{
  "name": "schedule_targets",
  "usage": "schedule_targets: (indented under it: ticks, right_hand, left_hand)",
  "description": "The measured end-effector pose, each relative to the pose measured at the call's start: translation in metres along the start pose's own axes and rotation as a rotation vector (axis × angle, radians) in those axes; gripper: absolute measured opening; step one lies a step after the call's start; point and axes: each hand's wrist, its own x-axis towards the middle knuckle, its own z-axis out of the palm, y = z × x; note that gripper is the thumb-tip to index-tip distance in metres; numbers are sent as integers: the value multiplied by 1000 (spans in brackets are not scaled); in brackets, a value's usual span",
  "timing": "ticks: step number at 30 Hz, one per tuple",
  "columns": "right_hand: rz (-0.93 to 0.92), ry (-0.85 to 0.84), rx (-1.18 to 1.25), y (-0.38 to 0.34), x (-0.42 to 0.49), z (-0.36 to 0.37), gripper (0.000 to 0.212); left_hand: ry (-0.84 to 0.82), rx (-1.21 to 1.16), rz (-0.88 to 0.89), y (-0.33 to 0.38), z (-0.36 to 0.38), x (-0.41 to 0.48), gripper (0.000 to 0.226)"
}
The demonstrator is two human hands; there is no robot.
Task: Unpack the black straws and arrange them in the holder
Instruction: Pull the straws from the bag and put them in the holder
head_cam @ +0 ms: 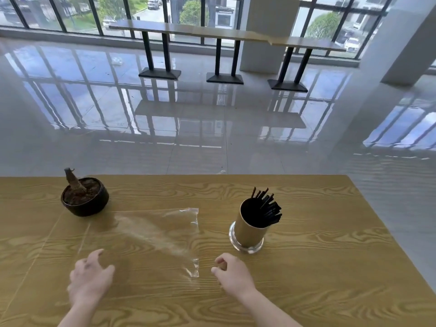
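black straws [267, 208] in holder [249, 232], beyond R hand [232, 271] fingers [219, 261], not touching

black straws [269, 207]: bunched, leaning right in holder | holder [250, 228]: gold cylinder, upright, table right

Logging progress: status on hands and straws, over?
Left hand open, right hand loosely curled, both empty. Black straws in holder. Plastic bag lies empty.

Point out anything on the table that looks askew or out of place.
The black straws all lean to one side of the gold holder, fanned over its rim. The empty clear bag lies loose on the table. Nothing spilled.
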Motion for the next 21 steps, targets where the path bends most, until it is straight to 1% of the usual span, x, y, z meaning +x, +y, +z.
schedule_targets:
  ticks: [5, 8, 10, 13, 16, 18, 19, 21]
  right_hand:
    - [-40, 235, 234, 14, -17, -48, 5]
    - [-71, 390, 335, 25, -30, -81, 6]
    - [-94, 490, 355, 30, -35, -101, 8]
    - [-88, 583, 317, 29, -33, -126, 34]
    - [-48, 543, 242, 26, -20, -142, 68]
    - [-44, 504, 236, 24, -12, -148, 89]
    - [-40, 491, 222, 23, -7, -151, 95]
    - [-30, 477, 180, 19, 1, -156, 100]
  left_hand:
    - [-75, -160, 259, 55, 22, -32, 52]
    - [-85, -226, 421, 93, 29, -53, 50]
    - [-96, -265, 514, 123, 32, -68, 48]
    - [-121, -329, 659, 172, 37, -90, 43]
    - [-166, -352, 788, 222, 43, -109, 41]
    - [-193, -335, 844, 252, 48, -116, 43]
    - [-207, -314, 855, 265, 51, -118, 46]
    - [-245, -243, 843, 288, 57, -117, 56]
